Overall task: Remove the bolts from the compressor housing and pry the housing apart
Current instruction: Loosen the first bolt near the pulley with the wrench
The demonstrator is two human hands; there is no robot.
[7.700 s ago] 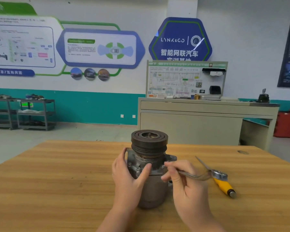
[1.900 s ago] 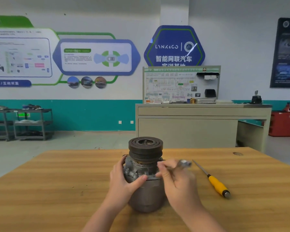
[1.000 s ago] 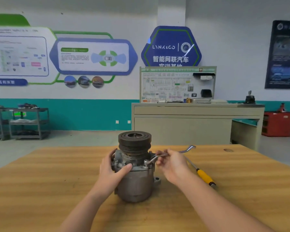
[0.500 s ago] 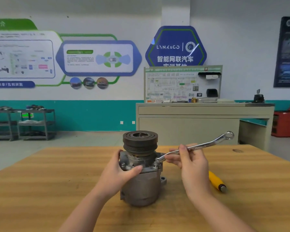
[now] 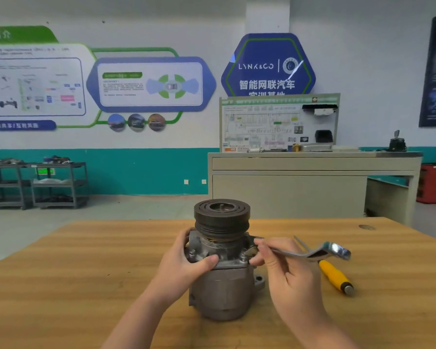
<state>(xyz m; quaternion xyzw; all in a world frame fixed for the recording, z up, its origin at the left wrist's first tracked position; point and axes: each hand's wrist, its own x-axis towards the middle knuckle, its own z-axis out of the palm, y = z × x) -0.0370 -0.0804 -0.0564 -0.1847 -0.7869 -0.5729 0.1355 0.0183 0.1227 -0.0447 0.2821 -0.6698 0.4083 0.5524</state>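
Half a second earlier the wrench [image 5: 310,251] angled up toward two o'clock with its free ring high; at this moment I had swung it down so the handle ran out toward three o'clock, nearly level, with its near end at the bolt on the right side of the flange. I read that as part of a loosening stroke, so the bolt stage was not finished and prying had not begun. The compressor housing [image 5: 220,280] stood upright on its end near the middle of the worktop [image 5: 73,285], pulley [image 5: 222,215] uppermost, just ahead of me at twelve o'clock. My left hand [image 5: 184,263] held the flange from nine o'clock, fingers curled behind it and thumb pressed across the front. My right hand [image 5: 285,268] pinched the wrench shank close to the housing, thumb and forefinger on it, the other fingers loosely curled below. Counting: one housing, one wrench, one yellow-handled screwdriver [image 5: 334,275] lying on the worktop at three o'clock, under the wrench's outer end and apart from the housing. I could make out two bolt heads seated on the near side of the flange, one front-left bolt [image 5: 192,253] and one front-right bolt [image 5: 243,256]; any others were hidden behind the pulley or my fingers
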